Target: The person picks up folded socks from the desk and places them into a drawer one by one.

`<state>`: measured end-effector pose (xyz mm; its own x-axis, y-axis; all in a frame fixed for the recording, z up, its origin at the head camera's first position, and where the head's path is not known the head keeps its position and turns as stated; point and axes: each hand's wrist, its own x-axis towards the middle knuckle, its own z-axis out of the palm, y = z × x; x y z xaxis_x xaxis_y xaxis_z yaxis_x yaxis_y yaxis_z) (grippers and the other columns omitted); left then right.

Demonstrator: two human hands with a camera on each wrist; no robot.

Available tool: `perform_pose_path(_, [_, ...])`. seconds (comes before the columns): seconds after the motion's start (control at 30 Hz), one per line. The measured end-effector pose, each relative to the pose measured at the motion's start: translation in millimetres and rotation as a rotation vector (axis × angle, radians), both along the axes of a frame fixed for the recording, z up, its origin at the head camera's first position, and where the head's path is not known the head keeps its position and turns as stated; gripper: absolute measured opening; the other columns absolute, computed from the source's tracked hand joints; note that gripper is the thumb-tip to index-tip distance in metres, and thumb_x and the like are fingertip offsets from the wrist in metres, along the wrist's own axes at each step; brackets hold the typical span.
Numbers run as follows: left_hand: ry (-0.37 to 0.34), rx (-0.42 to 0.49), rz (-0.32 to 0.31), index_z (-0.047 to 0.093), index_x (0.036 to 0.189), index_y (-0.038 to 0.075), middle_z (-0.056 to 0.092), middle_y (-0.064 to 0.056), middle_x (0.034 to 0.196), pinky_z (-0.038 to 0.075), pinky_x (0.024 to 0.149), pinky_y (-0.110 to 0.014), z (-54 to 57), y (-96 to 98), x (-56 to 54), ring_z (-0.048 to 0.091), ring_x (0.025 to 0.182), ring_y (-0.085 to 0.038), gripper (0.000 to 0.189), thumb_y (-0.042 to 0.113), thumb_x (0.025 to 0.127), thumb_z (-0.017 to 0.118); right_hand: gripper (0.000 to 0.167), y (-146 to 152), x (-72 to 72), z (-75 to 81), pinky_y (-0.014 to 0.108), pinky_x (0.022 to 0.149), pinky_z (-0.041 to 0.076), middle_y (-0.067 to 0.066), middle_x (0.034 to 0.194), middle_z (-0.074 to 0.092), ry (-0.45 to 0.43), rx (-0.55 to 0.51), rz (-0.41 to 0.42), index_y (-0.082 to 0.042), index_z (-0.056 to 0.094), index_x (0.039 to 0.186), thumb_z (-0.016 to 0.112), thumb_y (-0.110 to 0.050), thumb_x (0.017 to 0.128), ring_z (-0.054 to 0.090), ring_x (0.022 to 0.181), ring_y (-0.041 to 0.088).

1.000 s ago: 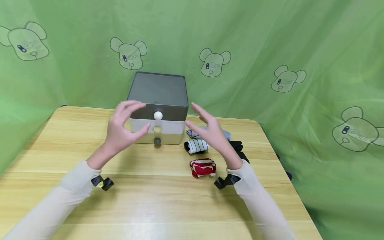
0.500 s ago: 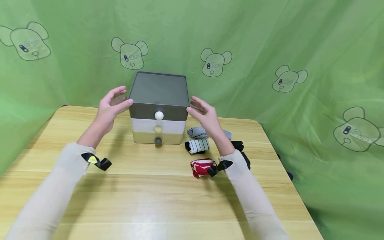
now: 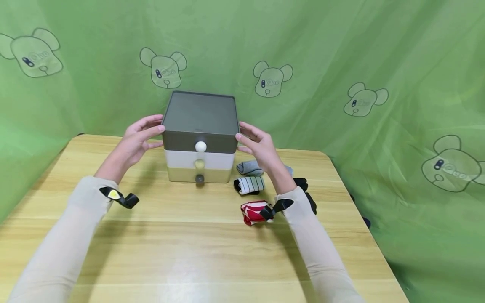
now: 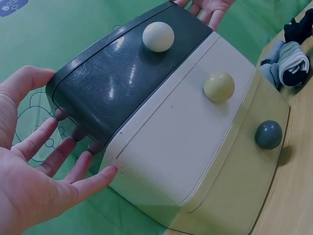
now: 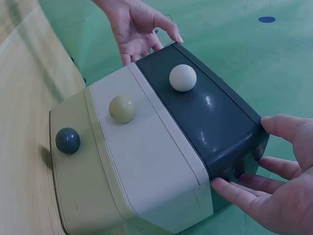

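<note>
A small three-drawer box (image 3: 201, 111) stands on the wooden table, its drawers dark grey, white and pale yellow from top to bottom. Each drawer front carries a round knob: white (image 4: 158, 37), yellow (image 4: 219, 86) and grey (image 4: 268, 134). My left hand (image 3: 134, 141) touches the left side of the top drawer, thumb at the front corner and fingers spread along the side. On the opposite side, my right hand (image 3: 262, 147) touches the dark drawer in the same way, its thumb (image 5: 281, 125) at the corner. Fingers of both hands are nearly straight.
To the box's right lie rolled socks: a grey pair (image 3: 249, 168), a white striped pair (image 3: 251, 184) and a red striped pair (image 3: 253, 211). Black ones (image 3: 311, 203) lie partly behind my right arm. A green curtain (image 3: 303, 38) hangs behind the table (image 3: 182, 252).
Both hands have moved from in front of the box, parting outward to its two sides. Their fingertips now touch the top drawer. Box and socks stay where they were.
</note>
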<state>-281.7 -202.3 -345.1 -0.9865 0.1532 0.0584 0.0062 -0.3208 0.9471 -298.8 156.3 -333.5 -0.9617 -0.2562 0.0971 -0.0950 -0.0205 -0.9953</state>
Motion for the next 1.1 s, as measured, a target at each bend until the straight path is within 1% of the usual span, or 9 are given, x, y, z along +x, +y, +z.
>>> perform_pose_path(0.17, [-0.005,0.011,-0.006,0.055,0.136,0.012,0.059,0.003,0.12,0.062,0.084,-0.029,2.2,-3.1,0.6,0.062,0.105,-0.009,0.043,0.008,0.096,0.069,0.053,-3,-0.6,0.8,0.046,0.103,0.056,0.015,0.151,0.054,0.001,-0.017,0.0,-0.01,0.052,0.149,0.067,-0.011,0.098,0.059,0.131,0.03])
perform_pose_path(0.37, [-0.007,0.049,-0.009,0.056,0.135,0.012,0.062,0.003,0.119,0.062,0.084,-0.029,3.0,-9.7,2.3,0.064,0.102,-0.009,0.041,0.005,0.097,0.068,0.053,-11,-0.3,2.1,0.046,0.102,0.057,0.015,0.151,0.054,-0.002,-0.026,0.014,-0.01,0.052,0.149,0.067,-0.009,0.098,0.06,0.131,0.031])
perform_pose_path(0.57, [-0.016,0.086,-0.013,0.061,0.129,0.015,0.063,0.003,0.115,0.062,0.084,-0.03,2.6,-14.6,4.7,0.065,0.1,-0.01,0.034,0.004,0.097,0.067,0.053,-17,-0.9,2.0,0.048,0.104,0.055,0.016,0.15,0.054,-0.013,-0.037,0.015,-0.009,0.053,0.148,0.068,-0.007,0.097,0.06,0.131,0.031])
perform_pose_path(0.7, [-0.017,0.088,-0.016,0.062,0.126,0.016,0.063,0.003,0.115,0.061,0.084,-0.03,4.5,-17.3,6.9,0.063,0.101,-0.01,0.032,0.004,0.097,0.067,0.053,-20,-2.1,2.1,0.049,0.104,0.056,0.016,0.15,0.055,-0.009,-0.039,0.017,-0.008,0.053,0.148,0.069,-0.007,0.096,0.06,0.129,0.031])
perform_pose_path(0.83, [-0.019,0.069,-0.01,0.062,0.126,0.017,0.063,0.004,0.113,0.061,0.084,-0.03,6.3,-19.7,8.6,0.062,0.103,-0.011,0.031,0.006,0.097,0.067,0.054,-23,-3.1,2.3,0.046,0.101,0.057,0.016,0.15,0.055,-0.009,-0.037,0.024,-0.009,0.053,0.148,0.069,-0.008,0.096,0.06,0.13,0.031])
perform_pose_path(0.93, [-0.037,0.04,-0.009,0.06,0.129,0.017,0.063,0.005,0.113,0.061,0.083,-0.03,7.6,-21.3,7.4,0.063,0.102,-0.01,0.035,0.007,0.097,0.067,0.054,-23,-3.1,2.6,0.046,0.102,0.057,0.015,0.151,0.054,-0.014,-0.035,0.028,-0.009,0.053,0.148,0.069,-0.008,0.097,0.059,0.131,0.031])
perform_pose_path(1.03, [-0.066,-0.011,-0.021,0.053,0.139,0.016,0.062,0.006,0.116,0.061,0.084,-0.03,10.2,-23.2,3.8,0.065,0.101,-0.008,0.045,0.007,0.097,0.067,0.052,-23,-2.0,4.1,0.046,0.106,0.054,0.014,0.149,0.055,-0.005,0.006,0.02,-0.01,0.054,0.147,0.069,-0.011,0.097,0.059,0.13,0.029])
perform_pose_path(1.1, [-0.087,-0.045,-0.045,0.045,0.147,0.014,0.062,0.007,0.118,0.061,0.085,-0.03,13.4,-24.6,0.6,0.065,0.103,-0.008,0.054,0.008,0.098,0.066,0.05,-22,0.0,7.1,0.044,0.106,0.055,0.014,0.146,0.058,0.028,0.055,0.001,-0.009,0.056,0.145,0.069,-0.014,0.097,0.061,0.126,0.025])
